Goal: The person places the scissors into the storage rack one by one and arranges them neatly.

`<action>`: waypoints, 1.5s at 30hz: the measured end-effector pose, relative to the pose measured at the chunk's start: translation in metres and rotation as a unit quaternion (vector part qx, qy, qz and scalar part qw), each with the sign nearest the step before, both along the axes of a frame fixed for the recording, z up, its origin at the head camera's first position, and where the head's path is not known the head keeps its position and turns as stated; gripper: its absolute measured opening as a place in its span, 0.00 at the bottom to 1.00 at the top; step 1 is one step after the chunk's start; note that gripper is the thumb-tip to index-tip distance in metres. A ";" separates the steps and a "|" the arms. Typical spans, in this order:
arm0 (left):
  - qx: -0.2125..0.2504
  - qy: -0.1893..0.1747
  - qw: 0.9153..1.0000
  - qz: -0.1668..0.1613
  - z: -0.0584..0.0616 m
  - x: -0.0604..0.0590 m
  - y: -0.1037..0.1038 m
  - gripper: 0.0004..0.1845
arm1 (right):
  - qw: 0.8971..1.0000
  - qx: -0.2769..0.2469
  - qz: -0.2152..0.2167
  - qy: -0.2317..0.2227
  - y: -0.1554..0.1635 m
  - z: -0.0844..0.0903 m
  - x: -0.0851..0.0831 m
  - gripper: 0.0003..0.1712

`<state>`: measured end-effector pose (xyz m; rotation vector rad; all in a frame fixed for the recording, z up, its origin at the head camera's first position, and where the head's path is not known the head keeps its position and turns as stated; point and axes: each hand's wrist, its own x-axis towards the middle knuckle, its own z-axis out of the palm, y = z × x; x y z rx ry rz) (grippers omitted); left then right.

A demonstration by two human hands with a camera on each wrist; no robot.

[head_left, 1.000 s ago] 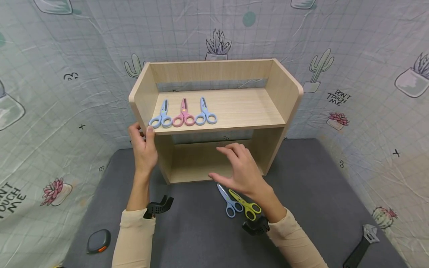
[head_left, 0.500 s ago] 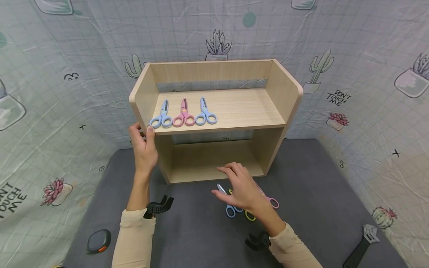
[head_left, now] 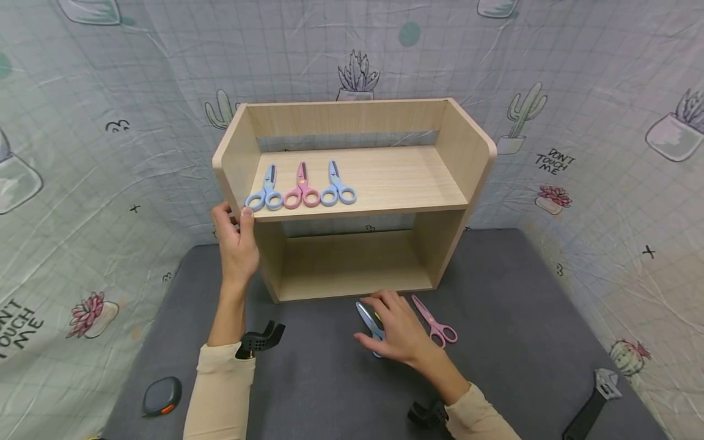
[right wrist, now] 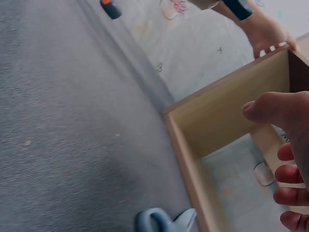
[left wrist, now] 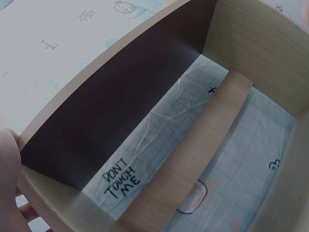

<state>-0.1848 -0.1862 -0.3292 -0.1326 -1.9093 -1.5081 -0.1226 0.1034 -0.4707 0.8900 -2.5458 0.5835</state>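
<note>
My left hand grips the left side of a light wooden two-tier shelf, thumb on the front edge of the upper board. On that board lie blue scissors, pink scissors and more blue scissors, blades pointing back. My right hand hovers with spread, relaxed fingers over blue scissors on the table, and partly covers them. Only a bit of the yellow scissors shows past its fingers. Pink scissors lie just right of this hand.
The dark grey table extends in front of the shelf. An adjustable wrench lies at the front right, and a dark rounded device with an orange tab at the front left. A patterned cloth hangs around the table.
My right hand has come down and toward me from before the lower compartment to the scissors on the table. The pink pair at right has come into sight. My left hand stays put.
</note>
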 end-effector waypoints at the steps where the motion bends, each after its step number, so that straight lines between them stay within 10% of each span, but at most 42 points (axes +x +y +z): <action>1: 0.001 -0.002 1.000 0.000 0.000 0.000 0.000 0.22 | 1.000 0.001 -0.001 -0.004 0.001 -0.002 0.001 0.37; 23: -0.002 -0.005 1.000 0.001 -0.007 -0.005 -0.004 0.22 | 0.997 0.038 -0.041 -0.044 0.012 -0.053 0.020 0.35; 45: 0.003 0.001 1.000 -0.003 -0.002 0.000 -0.001 0.22 | 0.988 0.071 -0.067 -0.117 0.015 -0.057 0.023 0.33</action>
